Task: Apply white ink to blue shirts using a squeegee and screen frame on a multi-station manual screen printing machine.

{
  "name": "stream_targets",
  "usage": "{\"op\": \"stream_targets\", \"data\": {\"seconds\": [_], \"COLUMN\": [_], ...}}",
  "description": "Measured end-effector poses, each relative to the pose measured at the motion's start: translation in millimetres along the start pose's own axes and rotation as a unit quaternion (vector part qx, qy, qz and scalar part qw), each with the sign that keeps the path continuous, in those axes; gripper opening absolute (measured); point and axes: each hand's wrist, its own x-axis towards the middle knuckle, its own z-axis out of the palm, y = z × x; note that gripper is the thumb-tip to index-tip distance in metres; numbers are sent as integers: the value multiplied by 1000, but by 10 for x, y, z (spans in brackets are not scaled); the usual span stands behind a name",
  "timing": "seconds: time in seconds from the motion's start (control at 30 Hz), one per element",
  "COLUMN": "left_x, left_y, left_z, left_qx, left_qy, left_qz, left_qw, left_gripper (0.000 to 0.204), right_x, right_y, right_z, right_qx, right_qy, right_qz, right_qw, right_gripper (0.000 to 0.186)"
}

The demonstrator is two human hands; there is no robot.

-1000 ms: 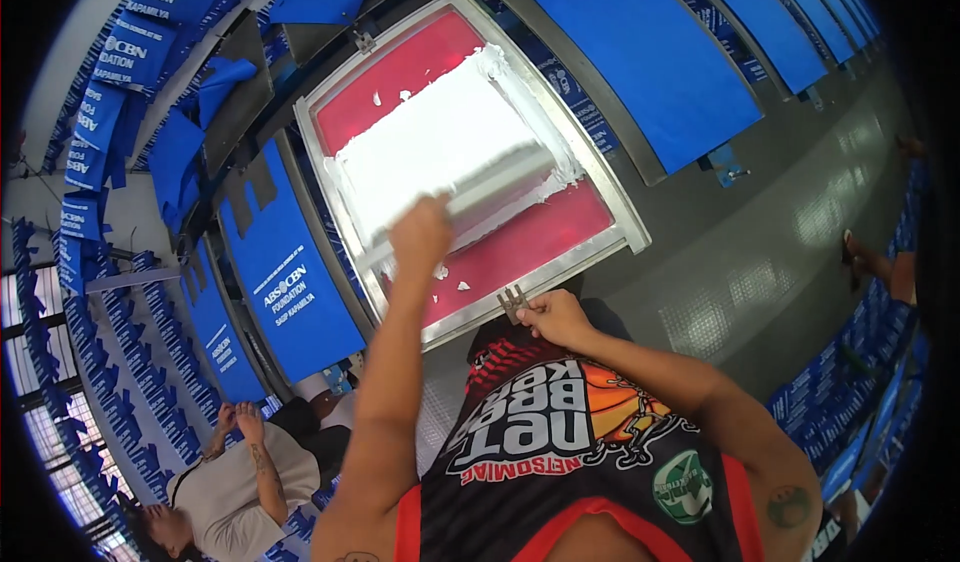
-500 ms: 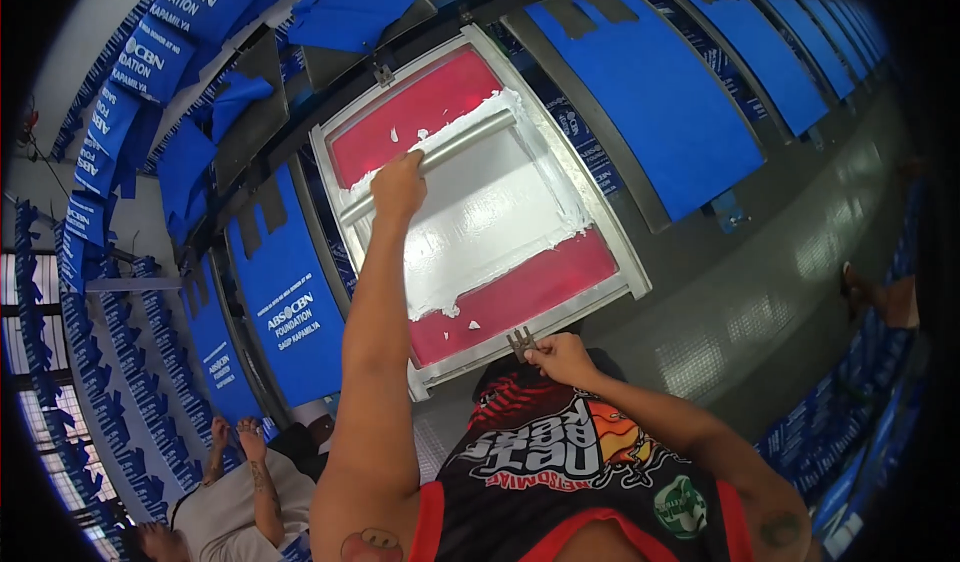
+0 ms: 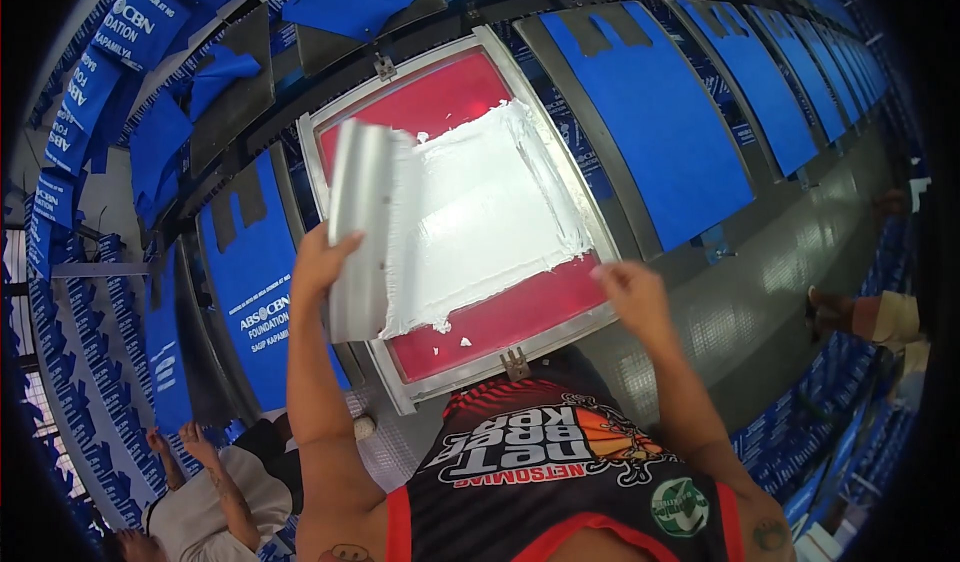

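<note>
My left hand [image 3: 322, 260] grips a long silver squeegee [image 3: 362, 232], which lies lengthwise along the left side of a screen printing frame [image 3: 408, 387]. The screen's red mesh [image 3: 500, 310] shows at both ends, with a broad patch of white paste [image 3: 485, 192] between, ridged and smeared at its edges. My right hand [image 3: 625, 287] is above the frame's lower right part, fingers curled together with nothing visible in them, slightly blurred. A metal clamp [image 3: 516, 362] is on the near edge of the frame.
Rows of boards with blue fabric [image 3: 650, 122] flank the frame. Blue printed pieces [image 3: 80, 162] hang on the left. A co-worker [image 3: 215, 492] in a light shirt is at the lower left, and another person's leg [image 3: 850, 312] shows at the right.
The squeegee has swung from crosswise at the far end to lengthwise at the left, with my left hand. My right hand has let go of the clamp and moved up to the right.
</note>
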Motion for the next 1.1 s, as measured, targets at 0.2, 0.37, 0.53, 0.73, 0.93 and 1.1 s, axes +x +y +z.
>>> {"op": "stream_targets", "data": {"seconds": [0.2, 0.37, 0.53, 0.73, 0.93, 1.1], "left_x": [-91, -300, -262, 348, 698, 772], "left_y": [-633, -446, 219, 1155, 1559, 1686], "left_z": [66, 233, 795, 2558, 3409, 3577], "left_qx": [-168, -258, -239, -273, -298, -309], "left_qy": [116, 103, 90, 76, 56, 83], "left_qz": [-144, -93, -36, -36, -53, -67], "left_qw": [968, 956, 966, 958, 952, 945], "left_gripper": [44, 45, 48, 41, 40, 41], "right_x": [613, 435, 479, 1061, 1519, 1910], "right_y": [931, 690, 1064, 1921, 2388, 2556], "right_z": [29, -85, -817, -2354, -3187, -3343], "right_qx": [66, 67, 142, 177, 141, 155], "right_qy": [0, 30, 46, 88, 92, 59], "right_qz": [127, 126, 114, 104, 78, 86], "right_qw": [990, 989, 982, 975, 983, 982], "right_gripper": [59, 56, 53, 48, 52, 53]}}
